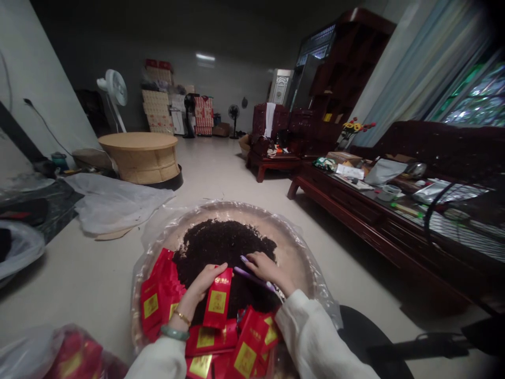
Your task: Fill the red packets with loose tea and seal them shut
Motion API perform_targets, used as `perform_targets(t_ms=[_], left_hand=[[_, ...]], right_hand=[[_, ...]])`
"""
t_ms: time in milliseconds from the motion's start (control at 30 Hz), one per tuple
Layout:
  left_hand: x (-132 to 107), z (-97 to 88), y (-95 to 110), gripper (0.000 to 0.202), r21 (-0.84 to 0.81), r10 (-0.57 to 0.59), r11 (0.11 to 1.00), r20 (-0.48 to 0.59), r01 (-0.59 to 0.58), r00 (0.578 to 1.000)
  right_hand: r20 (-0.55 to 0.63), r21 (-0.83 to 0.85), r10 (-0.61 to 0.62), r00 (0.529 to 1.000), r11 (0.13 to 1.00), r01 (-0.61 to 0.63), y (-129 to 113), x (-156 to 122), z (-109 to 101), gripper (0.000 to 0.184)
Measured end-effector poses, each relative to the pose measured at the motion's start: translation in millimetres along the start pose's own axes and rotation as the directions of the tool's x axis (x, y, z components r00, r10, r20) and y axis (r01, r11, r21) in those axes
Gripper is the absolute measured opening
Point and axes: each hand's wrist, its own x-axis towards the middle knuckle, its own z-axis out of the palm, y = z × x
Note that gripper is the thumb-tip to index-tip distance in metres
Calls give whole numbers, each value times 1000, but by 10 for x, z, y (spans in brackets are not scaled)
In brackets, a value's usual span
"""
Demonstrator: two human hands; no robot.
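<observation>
A round shallow tray (292,247) lined with clear plastic holds a heap of dark loose tea (223,245). My left hand (205,284) is closed on a red packet with a gold label (218,297), held upright at the heap's near edge. My right hand (266,268) grips a purple scoop (252,277) whose tip points toward the packet's mouth. Several more red packets (160,295) lie stacked at the tray's left side, and others (236,342) lie along its near edge.
A long dark wooden table (355,208) cluttered with bags and bowls runs along the right. A round wicker basket (140,155) and white sheeting (114,202) lie at the left. A plastic bag of red packets (74,352) sits at the bottom left. A dark stool (363,331) stands by my right arm.
</observation>
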Motion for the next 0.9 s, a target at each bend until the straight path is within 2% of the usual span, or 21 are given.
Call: perform_targets(t_ms=[67, 133, 200, 267, 333, 467, 567, 767, 900], left_hand=[[-22, 43, 17, 47, 36, 39, 999, 24, -40, 999], [-45, 75, 33, 46, 63, 69, 995, 31, -71, 997], [-69, 93, 46, 48, 71, 84, 994, 29, -86, 996], [-94, 98, 54, 49, 67, 87, 994, 33, -89, 996], [-117, 99, 54, 50, 66, 86, 994, 39, -88, 996], [-141, 97, 38, 50, 98, 102, 990, -15, -100, 995], [-149, 82, 26, 50, 108, 103, 989, -46, -98, 994], [-160, 70, 49, 51, 100, 136, 986, -58, -130, 989], [-162, 103, 92, 54, 102, 159, 983, -56, -153, 986]], right_hand=[[-78, 121, -123, 989, 984, 132, -182, 19, 30, 28], [-75, 199, -201, 977, 957, 212, -365, 52, 70, 30], [-54, 287, -178, 983, 940, 186, -494, 91, 121, 28], [-18, 393, -92, 996, 915, 92, -550, 124, 176, 26], [9, 489, -26, 1000, 872, 18, -549, 141, 226, 24], [5, 607, 8, 1000, 795, -9, -482, 123, 286, 19], [17, 617, 14, 1000, 786, -21, -447, 80, 289, 13], [-10, 501, -27, 1000, 865, 28, -528, 1, 218, 10], [9, 484, -123, 992, 869, 103, -599, -10, 213, 21]])
